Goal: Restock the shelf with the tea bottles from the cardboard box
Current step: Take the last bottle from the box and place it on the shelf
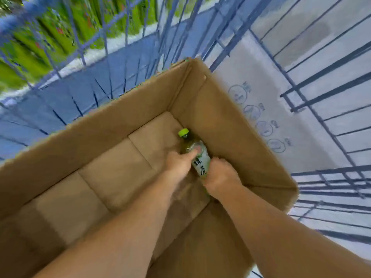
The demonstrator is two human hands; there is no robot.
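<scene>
A large open cardboard box fills the middle of the view. One tea bottle with a bright green cap lies on the box floor in the far right corner. Both arms reach down into the box. My left hand rests on the bottle's upper body, a finger stretched over it. My right hand is curled around the bottle's lower end. The bottle's base is hidden under the right hand. The rest of the box floor is bare cardboard.
The box sits inside a blue wire roll cage whose bars rise on the far and right sides. Blurred green bottles on a shelf show at the top left. A pale printed carton stands right of the box.
</scene>
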